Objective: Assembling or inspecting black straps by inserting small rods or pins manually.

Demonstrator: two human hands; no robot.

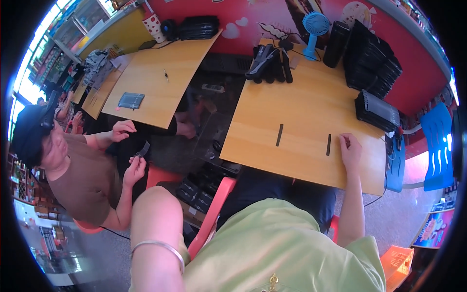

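Observation:
My right hand (350, 150) rests on the wooden table (272, 109), its fingers curled in and nothing visible in them. Just left of it lies a thin dark strip (329, 145), apart from the fingers. A second dark strip (279, 135) lies further left on the same tabletop. My left arm is bent at the lower left, with a silver bangle around it; the left hand is out of the picture.
Dark handheld tools (265, 61), a blue fan (315, 30), a black cylinder (337, 44) and stacked black pouches (372, 61) stand along the far side. At left a co-worker (80, 168) holds a small dark piece (143, 149) beside another table (160, 80).

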